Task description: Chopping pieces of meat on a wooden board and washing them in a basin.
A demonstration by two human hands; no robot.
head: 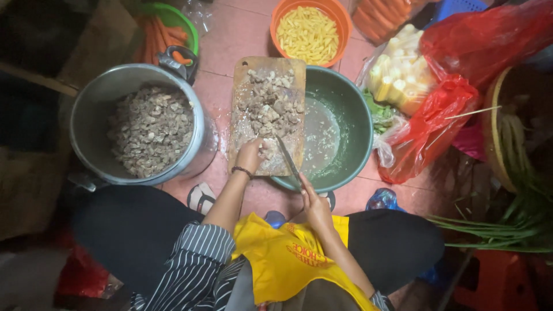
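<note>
Pot: the round grey metal pot (92,109) sits far left on the pink tiled floor (242,34), full of chopped brownish pieces.
Board: your worn wooden cutting board (245,75) lies just right of the pot, its right edge resting over the green plastic basin (351,115), with a heap of chopped brownish meat pieces (268,103) on it.
Left hand: your left hand (249,154) presses down on the meat at the board's near end, grip curled over the pieces.
Right hand: your right hand (314,201) has its grip closed around the handle of the dark-bladed knife (287,158), blade angled up onto the board.
Beyond: the orange bowl of yellow strips (340,23) stands above the basin; red plastic bags (438,121) lie right.
</note>
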